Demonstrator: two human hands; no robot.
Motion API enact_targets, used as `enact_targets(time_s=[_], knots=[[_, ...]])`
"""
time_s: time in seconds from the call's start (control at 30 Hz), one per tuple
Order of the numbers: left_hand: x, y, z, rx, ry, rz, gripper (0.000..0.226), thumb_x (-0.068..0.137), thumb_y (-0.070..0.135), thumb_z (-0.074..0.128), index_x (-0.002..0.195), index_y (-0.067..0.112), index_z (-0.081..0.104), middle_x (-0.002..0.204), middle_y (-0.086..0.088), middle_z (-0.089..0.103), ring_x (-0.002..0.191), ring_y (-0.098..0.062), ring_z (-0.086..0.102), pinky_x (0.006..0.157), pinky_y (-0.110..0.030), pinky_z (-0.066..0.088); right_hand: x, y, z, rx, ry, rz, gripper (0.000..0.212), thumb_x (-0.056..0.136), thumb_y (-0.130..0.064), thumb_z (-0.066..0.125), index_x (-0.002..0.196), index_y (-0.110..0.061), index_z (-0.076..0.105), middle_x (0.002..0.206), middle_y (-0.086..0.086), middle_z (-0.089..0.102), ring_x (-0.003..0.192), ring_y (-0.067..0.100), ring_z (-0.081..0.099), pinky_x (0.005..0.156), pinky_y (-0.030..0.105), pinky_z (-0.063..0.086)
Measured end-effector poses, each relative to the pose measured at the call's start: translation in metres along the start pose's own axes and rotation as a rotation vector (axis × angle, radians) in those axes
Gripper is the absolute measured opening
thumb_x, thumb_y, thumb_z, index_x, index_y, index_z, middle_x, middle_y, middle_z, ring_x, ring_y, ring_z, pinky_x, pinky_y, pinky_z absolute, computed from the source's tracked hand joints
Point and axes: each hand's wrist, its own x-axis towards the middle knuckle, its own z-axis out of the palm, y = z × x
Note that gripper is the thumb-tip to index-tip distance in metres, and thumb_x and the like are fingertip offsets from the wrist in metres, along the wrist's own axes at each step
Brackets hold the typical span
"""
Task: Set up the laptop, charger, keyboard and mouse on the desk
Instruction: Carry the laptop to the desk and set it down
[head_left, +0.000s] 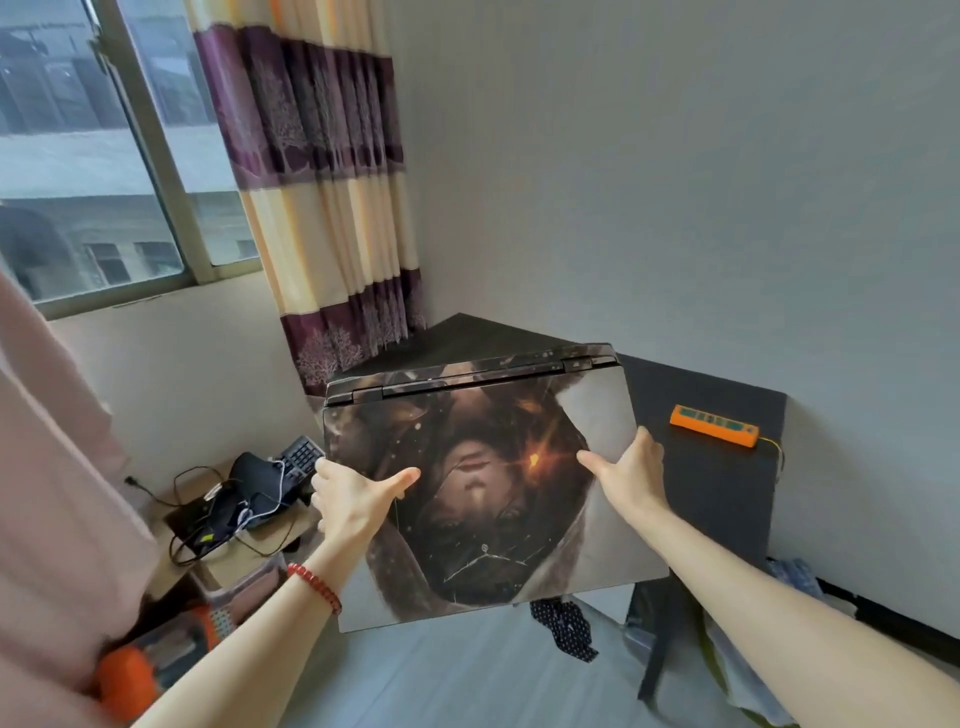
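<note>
I hold a closed laptop (467, 447) in the air, its lid covered with a dark picture skin, hinge side away from me. My left hand (353, 499) grips its left edge, thumb on the lid. My right hand (628, 470) grips the right edge, thumb also on top. The laptop hangs in front of the black desk (711, 493), overlapping its near left part. A black keyboard (301, 457) lies on a cardboard box (244, 561) at the left, beside a dark pile (254, 486) of gear and tangled cables. I cannot make out the charger or mouse in it.
An orange power strip (714, 425) lies on the desk near the wall at the right. A striped curtain (332, 197) hangs by the window (93, 156). Cloth and bags sit under the desk. An orange object (127, 680) sits low at the left.
</note>
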Motion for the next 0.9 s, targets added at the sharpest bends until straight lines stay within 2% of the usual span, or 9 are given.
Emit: enact_targets(time_s=[0.3,0.47,0.67,0.9], knots=[[0.219,0.052,0.166,0.069,-0.132,-0.013,0.116,0.049,0.05,0.085,0.133,-0.003,0.024,0.135,-0.024,0.038,0.124,-0.041,0.038,0.1,-0.053,0.039,0.229,0.005,0.108,-0.022,0.021,0.163,0.089,0.076,-0.035,0.072,0.141,-0.004,0.02,0.144,0.02,0.03,0.129,0.036,0.038,0.103,0.052,0.038],[0.332,0.084,0.263,0.11,-0.249,-0.036,0.105,0.049,0.046,0.086,0.125,0.0,0.03,0.125,-0.021,0.045,0.116,-0.038,0.046,0.094,-0.05,0.045,0.349,0.009,0.153,-0.064,0.038,0.324,0.085,0.076,-0.035,0.073,0.138,-0.003,0.025,0.141,0.02,0.033,0.124,0.037,0.042,0.1,0.052,0.041],[0.435,0.1,0.364,0.195,-0.427,-0.093,0.097,0.044,0.045,0.089,0.115,0.003,0.037,0.116,-0.017,0.05,0.108,-0.039,0.052,0.089,-0.051,0.048,0.442,0.022,0.2,-0.086,0.093,0.539,0.071,0.075,-0.032,0.073,0.127,0.001,0.038,0.131,0.02,0.038,0.113,0.038,0.049,0.093,0.054,0.044],[0.549,0.114,0.502,0.374,-0.678,-0.029,0.099,0.047,0.044,0.088,0.118,0.0,0.035,0.125,-0.02,0.046,0.117,-0.04,0.045,0.096,-0.051,0.044,0.533,0.054,0.259,-0.085,0.216,0.806,0.07,0.074,-0.033,0.073,0.125,0.001,0.04,0.13,0.02,0.038,0.115,0.039,0.047,0.095,0.054,0.042]])
